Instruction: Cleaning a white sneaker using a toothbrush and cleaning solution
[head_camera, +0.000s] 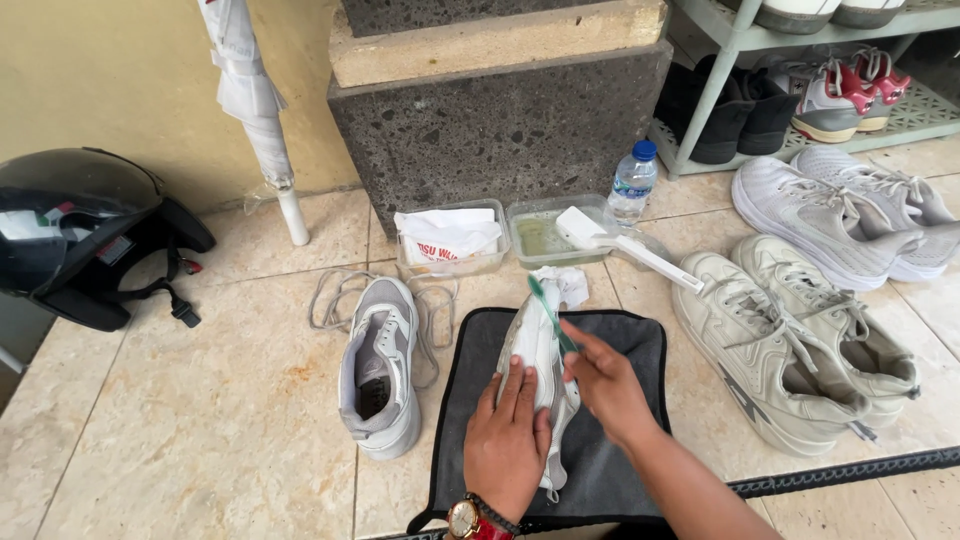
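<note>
We're kneeling over a tiled floor (200, 400) beside a dark stone step block (500, 120), with a shoe rack (720, 90) at the upper right. Black helmet (70, 230) is sitting far left, a folded white umbrella (255, 110) is leaning on the wall. Two pairs of pale sneakers (800, 330) are lying right, well apart from the work.

We're working on a dark grey towel (620, 350), likely laid down to catch drips. On it we're holding a white sneaker (538, 350) on its side. Our left hand (508, 440) is pressing flat on it, fingers spread wide, probably pinning it steady. Our right hand (605, 385) is gripping a green toothbrush (550, 310), closed around the handle, bristle end reaching toward the shoe's toe.

Its grey mate (380, 370) is standing upright just left of the towel, loose laces (335, 295) lying around it.

Behind the towel, within reach: a clear tub of cloudy liquid (550, 235) with a white brush (625, 245) resting across its rim, a second clear tub (448, 240) holding a white packet with red print, a small water bottle (632, 182) with a blue cap.
</note>
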